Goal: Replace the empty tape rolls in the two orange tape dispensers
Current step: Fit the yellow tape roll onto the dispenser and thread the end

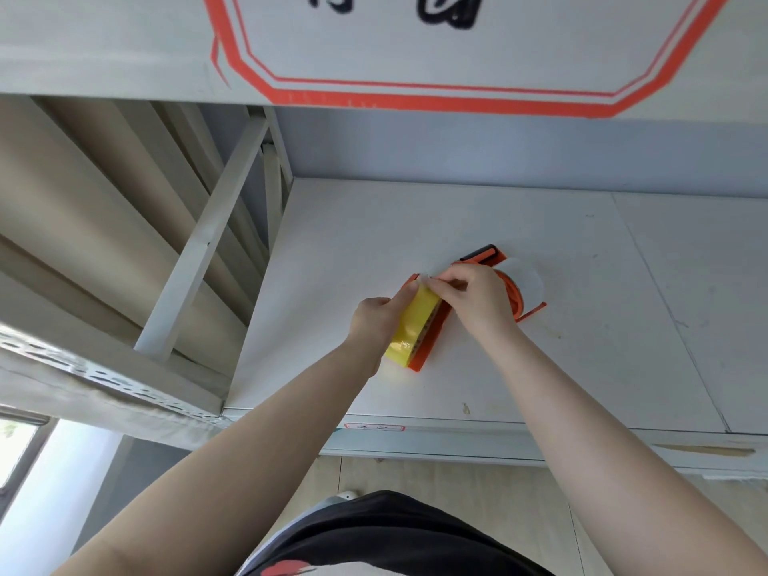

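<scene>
Fingers of left hand (374, 318) curl around yellow tape roll (409, 330); right hand (478, 301) fingers pinch tape end near roll top, contact partly hidden. Two orange plastic tape dispensers (432, 326) (519, 293) lie touching on white shelf (540, 367). Far dispenser mostly hidden behind right hand; whitish roll (525, 280) on it.

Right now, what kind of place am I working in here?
Probably a stockroom or warehouse packing spot. You are at a white metal shelf with a small label on its front edge, a large orange-bordered sign hangs above, and pale metal racking stands on the left.
</scene>
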`<action>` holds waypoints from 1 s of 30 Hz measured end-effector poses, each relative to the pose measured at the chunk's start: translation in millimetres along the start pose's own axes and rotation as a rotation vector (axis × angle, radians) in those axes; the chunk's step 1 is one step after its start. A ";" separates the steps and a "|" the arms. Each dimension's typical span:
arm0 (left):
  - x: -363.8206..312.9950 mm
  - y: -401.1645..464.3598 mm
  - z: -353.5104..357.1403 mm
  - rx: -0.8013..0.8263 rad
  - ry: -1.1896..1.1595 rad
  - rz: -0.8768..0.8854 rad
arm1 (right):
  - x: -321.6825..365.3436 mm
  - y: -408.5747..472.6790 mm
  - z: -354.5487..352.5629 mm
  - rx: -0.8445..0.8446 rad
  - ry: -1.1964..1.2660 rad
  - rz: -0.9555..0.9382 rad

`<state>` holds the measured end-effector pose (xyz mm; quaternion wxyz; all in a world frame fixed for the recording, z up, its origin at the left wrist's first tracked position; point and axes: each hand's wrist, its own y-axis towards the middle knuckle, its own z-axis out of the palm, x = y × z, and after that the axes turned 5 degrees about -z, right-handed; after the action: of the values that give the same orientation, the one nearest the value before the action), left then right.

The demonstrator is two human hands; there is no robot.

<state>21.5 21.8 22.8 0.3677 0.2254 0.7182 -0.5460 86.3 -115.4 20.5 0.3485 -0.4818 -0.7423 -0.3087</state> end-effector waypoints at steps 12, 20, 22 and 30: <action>-2.1 -5.3 -11.9 0.209 -0.053 0.017 | 8.4 1.0 6.3 0.006 -0.063 0.016; -3.5 -12.0 -5.3 -0.015 0.055 0.031 | 7.0 -0.9 5.0 -0.002 -0.122 0.062; -4.5 -15.3 -5.3 -0.042 0.090 0.034 | 3.4 -0.6 6.1 0.033 -0.151 0.141; -8.0 -15.7 -17.5 0.088 0.156 -0.045 | 2.1 -3.9 -0.9 0.159 0.099 0.478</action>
<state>10.2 34.3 41.0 0.2882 0.2669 0.7247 -0.5661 82.3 -116.4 22.2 0.4842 -0.5991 -0.6112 -0.1815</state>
